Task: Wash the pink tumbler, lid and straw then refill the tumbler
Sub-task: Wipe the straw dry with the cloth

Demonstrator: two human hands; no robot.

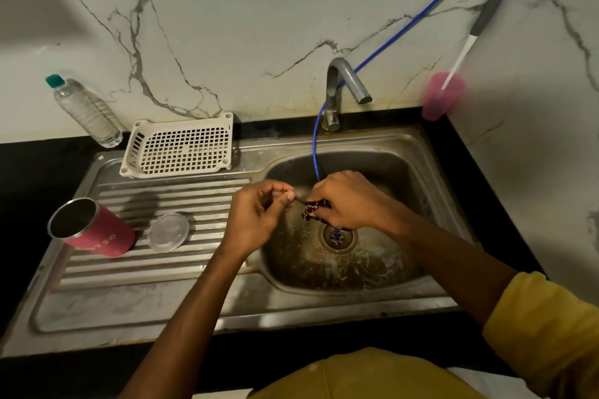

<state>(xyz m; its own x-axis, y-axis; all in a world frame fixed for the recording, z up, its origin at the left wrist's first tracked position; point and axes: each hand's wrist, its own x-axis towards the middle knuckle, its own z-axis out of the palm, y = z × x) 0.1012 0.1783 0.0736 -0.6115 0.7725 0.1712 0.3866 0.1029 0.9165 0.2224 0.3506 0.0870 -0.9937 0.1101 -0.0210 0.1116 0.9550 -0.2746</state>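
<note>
Marble-veined wall [227, 26] across upper frame; steel sink [201, 311] below, basin right of centre, ribbed drainboard at left. Pink tumbler [97, 230] lying on its side on drainboard, lower left; long axis running upper left to lower right, open mouth pointing to upper left. Clear lid [168, 232] just beside it to the right, flat on the ribs. Straw [299, 201] thin, nearly horizontal over basin, only a short length visible between the hands. Left hand [259, 214] at centre, fingers curled, fingertips pinched on the straw's left end, forearm rising from lower centre. Right hand [346, 201] right of it, closed on a dark speckled scrubber [316, 207] around the straw, forearm entering from lower right, yellow sleeve [547, 327]. Also: white basket [181, 146], water bottle [86, 112], faucet [343, 81], blue hose [405, 27], pink cup [440, 97] at upper right.
</note>
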